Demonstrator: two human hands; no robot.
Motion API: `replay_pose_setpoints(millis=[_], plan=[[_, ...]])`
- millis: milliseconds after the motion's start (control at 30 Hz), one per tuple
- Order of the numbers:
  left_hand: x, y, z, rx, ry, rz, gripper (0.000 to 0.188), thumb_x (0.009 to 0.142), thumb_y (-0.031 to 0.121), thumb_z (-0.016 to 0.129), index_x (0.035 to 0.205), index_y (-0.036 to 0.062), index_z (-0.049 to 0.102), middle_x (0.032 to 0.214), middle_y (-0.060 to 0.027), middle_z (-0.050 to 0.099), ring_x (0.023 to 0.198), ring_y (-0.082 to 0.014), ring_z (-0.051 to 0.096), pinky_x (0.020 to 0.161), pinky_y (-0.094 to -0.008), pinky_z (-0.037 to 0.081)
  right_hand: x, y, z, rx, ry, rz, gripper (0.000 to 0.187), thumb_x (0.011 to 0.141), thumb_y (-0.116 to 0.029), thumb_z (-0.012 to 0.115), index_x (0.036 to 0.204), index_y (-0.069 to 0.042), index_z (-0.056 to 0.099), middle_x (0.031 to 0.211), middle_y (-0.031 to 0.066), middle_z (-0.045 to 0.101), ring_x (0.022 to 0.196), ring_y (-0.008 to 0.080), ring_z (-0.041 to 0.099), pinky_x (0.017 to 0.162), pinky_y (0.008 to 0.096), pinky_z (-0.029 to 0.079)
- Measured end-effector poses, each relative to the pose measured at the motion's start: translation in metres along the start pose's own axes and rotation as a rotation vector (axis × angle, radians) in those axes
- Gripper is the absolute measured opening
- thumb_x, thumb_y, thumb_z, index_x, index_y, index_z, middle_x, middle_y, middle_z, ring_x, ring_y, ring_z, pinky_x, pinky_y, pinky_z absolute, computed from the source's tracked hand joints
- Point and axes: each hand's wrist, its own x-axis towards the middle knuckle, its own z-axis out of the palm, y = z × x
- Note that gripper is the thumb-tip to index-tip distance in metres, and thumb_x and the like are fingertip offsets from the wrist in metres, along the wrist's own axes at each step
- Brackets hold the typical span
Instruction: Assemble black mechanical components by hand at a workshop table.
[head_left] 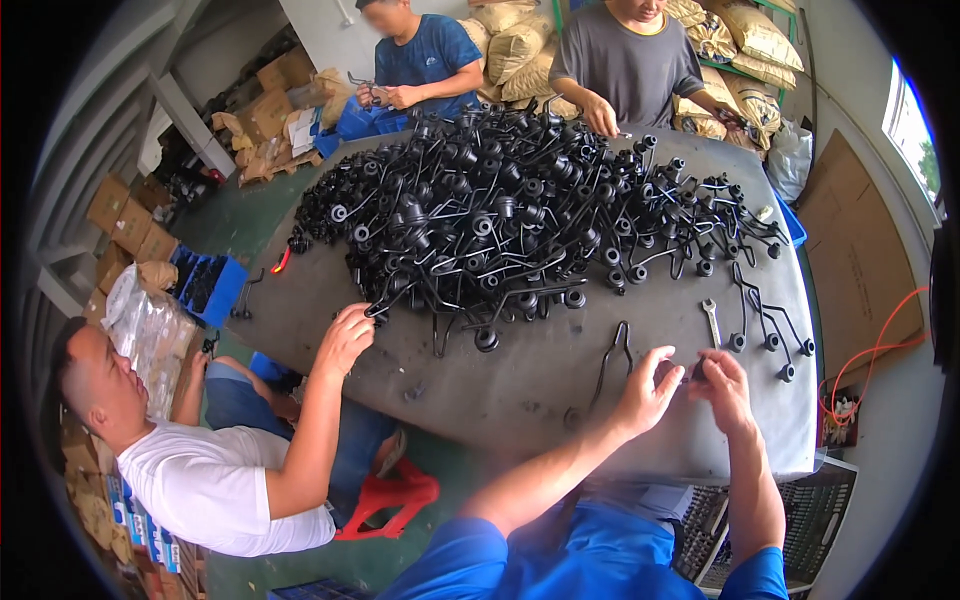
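My left hand (648, 390) and my right hand (726, 392) are close together over the near right part of the grey table (500, 400). Pinched in my right hand is a small black round part (699, 371), partly hidden by the fingers. My left hand's fingers are closed around something dark that I cannot make out. Just left of my left hand lies a bent black wire bracket (613, 355). An open-ended wrench (711, 322) rests beyond my right hand. Several bent black rods with round black ends (768, 320) lie to its right.
A big pile of black rod parts (470, 210) covers the table's middle. A person in white (220, 480) sits at left, one hand touching the pile. Two people stand across the table. A red-handled tool (281, 260) lies at left; a red stool (395, 500) stands below.
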Motion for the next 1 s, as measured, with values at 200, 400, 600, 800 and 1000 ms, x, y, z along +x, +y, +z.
replay_pose_setpoints(millis=[200,400,600,800,1000], plan=[[0.001,0.001,-0.004,0.044,-0.087,-0.059,0.037,0.092,0.017,0.066,0.121,-0.0022,0.053,0.111,-0.0179,0.063,0.098,-0.0283,0.062,0.087,-0.0376,0.05,0.021,0.015,0.007,-1.186,0.054,-0.775,0.034,0.086,0.004,0.052,0.118,0.002,0.061,0.127,0.0249,0.056,0.117,0.0393,0.054,0.1,0.0447,0.045],[0.003,0.0,-0.001,0.073,-0.051,0.06,0.037,0.094,0.018,0.064,0.123,-0.0012,0.051,0.096,-0.0115,0.062,0.089,-0.0193,0.059,0.08,-0.0329,0.05,0.006,0.012,0.008,-1.162,0.036,-0.679,0.048,0.082,0.002,0.054,0.129,0.003,0.054,0.137,0.0247,0.049,0.132,0.0413,0.042,0.112,0.0451,0.033],[0.006,0.019,-0.003,-0.099,-0.3,-0.129,0.058,0.091,0.012,0.066,0.138,-0.001,0.035,0.098,-0.0158,0.063,0.089,-0.0242,0.064,0.081,-0.0356,0.052,-0.036,-0.019,0.032,-0.911,-0.172,-0.59,0.055,0.071,0.007,0.066,0.125,0.0,0.058,0.122,0.0175,0.059,0.098,0.0267,0.063,0.082,0.0332,0.053],[0.021,0.058,-0.032,0.456,-0.218,0.24,0.056,0.08,0.015,0.072,0.128,-0.0018,0.048,0.117,-0.0206,0.057,0.108,-0.0375,0.056,0.092,-0.0423,0.047,-0.042,0.002,0.017,-0.964,-0.118,-0.401,0.045,0.071,-0.003,0.076,0.113,-0.001,0.061,0.119,0.0158,0.057,0.087,0.0275,0.065,0.074,0.0322,0.055],[-0.005,0.044,-0.098,0.763,-0.148,0.086,0.047,0.084,0.012,0.068,0.125,-0.0031,0.05,0.109,-0.0217,0.06,0.1,-0.0393,0.059,0.087,-0.0447,0.05,-0.031,-0.002,0.01,-1.023,-0.126,-0.396,0.045,0.072,-0.008,0.077,0.112,-0.002,0.057,0.105,0.0137,0.061,0.079,0.0218,0.064,0.066,0.0304,0.052]])
